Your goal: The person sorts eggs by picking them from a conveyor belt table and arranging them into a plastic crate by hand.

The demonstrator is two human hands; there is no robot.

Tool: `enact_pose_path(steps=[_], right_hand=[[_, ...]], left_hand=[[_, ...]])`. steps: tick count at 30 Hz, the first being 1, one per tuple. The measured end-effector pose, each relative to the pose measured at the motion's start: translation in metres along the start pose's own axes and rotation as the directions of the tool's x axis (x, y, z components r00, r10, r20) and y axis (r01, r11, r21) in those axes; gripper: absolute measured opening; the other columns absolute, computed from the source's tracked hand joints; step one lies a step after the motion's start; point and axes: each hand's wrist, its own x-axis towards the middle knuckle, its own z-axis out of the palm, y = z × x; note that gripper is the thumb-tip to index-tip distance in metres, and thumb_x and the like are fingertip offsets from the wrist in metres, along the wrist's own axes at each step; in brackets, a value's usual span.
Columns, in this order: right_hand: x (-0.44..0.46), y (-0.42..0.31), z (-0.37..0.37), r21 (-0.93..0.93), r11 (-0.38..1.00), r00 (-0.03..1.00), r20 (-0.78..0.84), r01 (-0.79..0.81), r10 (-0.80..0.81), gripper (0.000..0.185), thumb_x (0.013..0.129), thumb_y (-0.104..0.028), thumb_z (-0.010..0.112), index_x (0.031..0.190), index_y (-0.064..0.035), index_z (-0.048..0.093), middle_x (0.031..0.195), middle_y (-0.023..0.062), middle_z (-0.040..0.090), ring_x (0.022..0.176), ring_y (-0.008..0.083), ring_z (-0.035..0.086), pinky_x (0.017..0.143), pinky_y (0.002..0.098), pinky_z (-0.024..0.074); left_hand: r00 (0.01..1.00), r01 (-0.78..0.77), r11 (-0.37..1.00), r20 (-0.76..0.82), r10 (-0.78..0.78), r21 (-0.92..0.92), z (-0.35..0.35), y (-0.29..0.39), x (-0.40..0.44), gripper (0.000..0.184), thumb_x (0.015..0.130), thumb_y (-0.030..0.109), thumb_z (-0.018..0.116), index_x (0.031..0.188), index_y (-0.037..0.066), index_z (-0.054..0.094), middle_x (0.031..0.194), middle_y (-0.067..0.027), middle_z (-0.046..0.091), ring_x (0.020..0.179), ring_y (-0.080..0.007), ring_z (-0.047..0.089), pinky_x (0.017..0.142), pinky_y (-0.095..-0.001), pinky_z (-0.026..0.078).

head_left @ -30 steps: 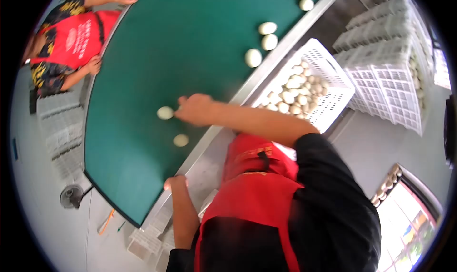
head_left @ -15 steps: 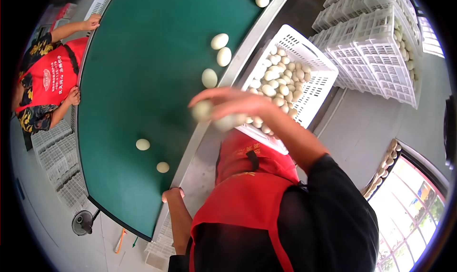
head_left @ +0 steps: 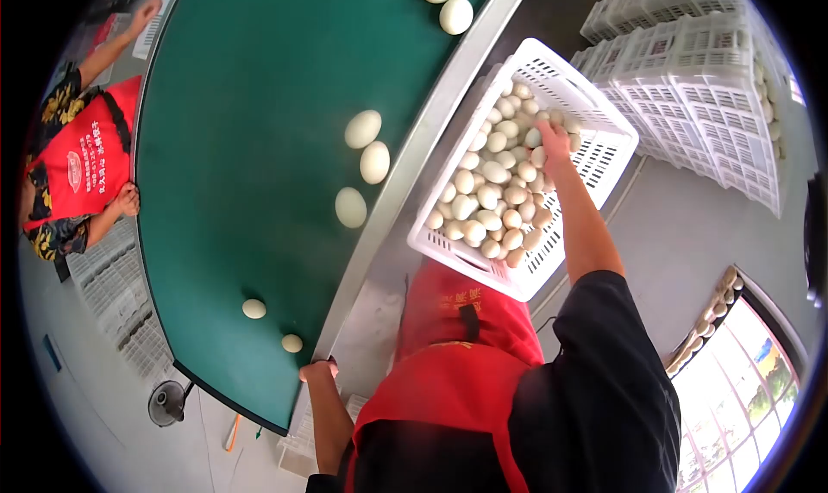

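In the head view, my right hand (head_left: pixel 556 141) reaches into a white plastic basket (head_left: pixel 595 105) piled with pale eggs (head_left: pixel 494 172). Its fingers curl around a greenish egg (head_left: pixel 533 138) among the others; the fingertips are partly hidden. My left hand (head_left: pixel 319 370) is closed on the metal edge rail (head_left: pixel 379 213) of a green conveyor belt (head_left: pixel 233 174), close to its lower end. Several loose eggs lie on the belt, including a pale egg (head_left: pixel 350 207) near the rail and a smaller egg (head_left: pixel 291 344) close to my left hand.
Across the belt stands a co-worker in a red apron (head_left: pixel 90 152), one hand on the belt edge, the other raised. Stacked white crates (head_left: pixel 690 70) holding eggs stand at the upper right. More crates (head_left: pixel 112 295) and a fan (head_left: pixel 166 403) are beyond the belt's left side.
My right hand has moved from the belt's edge, with eggs in it, into the basket. Eggs on the belt have shifted down towards its lower end. The co-worker's far hand has lifted off the belt edge.
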Motion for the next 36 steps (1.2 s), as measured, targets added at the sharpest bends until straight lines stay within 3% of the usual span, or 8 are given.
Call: enact_pose_path(steps=[3,9,11,17,22,25,34,36], right_hand=[[0.004,-0.016,0.008,-0.566,0.782,0.957,0.046,0.261,-0.287,0.078,0.081,-0.044,0.08,0.145,-0.005,0.058,0.133,0.0223,0.067,0.124,0.0353,0.063,0.106,0.0427,0.0487],[-0.015,-0.052,0.013,-0.755,0.497,0.847,0.144,0.428,-0.511,0.065,0.087,-0.039,0.079,0.138,-0.0028,0.063,0.121,0.0163,0.071,0.103,0.0327,0.069,0.099,0.0398,0.053],[-0.139,-0.114,0.029,-0.37,0.544,0.632,0.18,0.753,-0.754,0.049,0.085,-0.027,0.08,0.126,-0.0016,0.067,0.11,0.0188,0.072,0.104,0.0312,0.069,0.094,0.0415,0.0543],[-0.328,-0.168,0.12,0.008,-0.189,-0.142,0.691,0.982,-0.709,0.076,0.068,-0.03,0.092,0.135,-0.0085,0.062,0.14,0.021,0.053,0.125,0.0402,0.055,0.101,0.0505,0.0477],[-0.351,-0.136,0.196,-0.053,-0.184,-0.062,0.821,0.981,-0.567,0.093,0.074,-0.056,0.084,0.145,-0.0046,0.052,0.146,0.0255,0.045,0.122,0.0402,0.053,0.1,0.0502,0.0484],[-0.38,-0.112,0.21,-0.019,-0.194,-0.09,0.841,0.981,-0.534,0.091,0.073,-0.057,0.085,0.142,-0.0051,0.055,0.142,0.024,0.047,0.117,0.0407,0.053,0.096,0.0491,0.0506],[-0.464,-0.04,0.233,0.199,-0.232,-0.273,0.896,0.952,-0.349,0.062,0.07,-0.03,0.085,0.127,-0.0161,0.064,0.145,0.0233,0.045,0.117,0.0389,0.055,0.087,0.0488,0.0544],[-0.469,-0.035,0.243,0.187,-0.188,-0.237,0.925,0.964,-0.297,0.06,0.07,-0.029,0.085,0.125,-0.0154,0.064,0.144,0.0225,0.045,0.115,0.0389,0.056,0.084,0.0475,0.0569]], left_hand=[[0.999,-0.008,1.0,0.047,0.008,-0.007,0.004,0.002,0.022,0.051,0.096,0.049,0.046,0.127,0.018,0.072,0.138,-0.0009,0.065,0.127,-0.0233,0.06,0.098,-0.0504,0.055],[0.991,0.013,1.0,0.132,-0.016,0.027,0.005,-0.005,0.014,0.054,0.097,0.048,0.041,0.133,0.02,0.069,0.142,0.0017,0.063,0.131,-0.0204,0.057,0.106,-0.0504,0.048],[0.995,-0.024,0.999,0.099,0.021,0.032,0.0,0.003,0.031,0.047,0.099,0.041,0.042,0.123,0.016,0.074,0.124,-0.0017,0.072,0.116,-0.0223,0.068,0.091,-0.0493,0.059],[0.998,0.006,1.0,0.059,-0.007,0.025,0.006,-0.001,0.022,0.048,0.1,0.039,0.037,0.122,0.019,0.075,0.124,0.002,0.073,0.11,-0.0183,0.07,0.089,-0.0433,0.059],[0.996,-0.087,0.988,-0.011,0.09,0.129,0.059,0.0,0.149,0.052,0.1,0.041,0.035,0.131,0.018,0.069,0.134,-0.0001,0.069,0.123,-0.0189,0.063,0.103,-0.0369,0.05],[0.996,0.076,0.997,0.054,-0.077,0.023,0.011,0.001,0.039,0.055,0.099,0.043,0.034,0.131,0.015,0.069,0.136,-0.002,0.068,0.126,-0.0207,0.06,0.109,-0.0359,0.045],[0.969,0.046,0.997,0.246,-0.03,-0.059,-0.036,-0.003,-0.015,0.084,0.095,0.075,0.037,0.134,0.006,0.065,0.139,-0.0124,0.063,0.122,-0.0296,0.061,0.095,-0.0487,0.055],[0.779,-0.107,0.972,0.625,-0.049,0.21,-0.048,-0.023,0.079,0.077,0.097,0.07,0.044,0.127,0.002,0.065,0.13,-0.0156,0.065,0.115,-0.0311,0.062,0.088,-0.0501,0.055]])
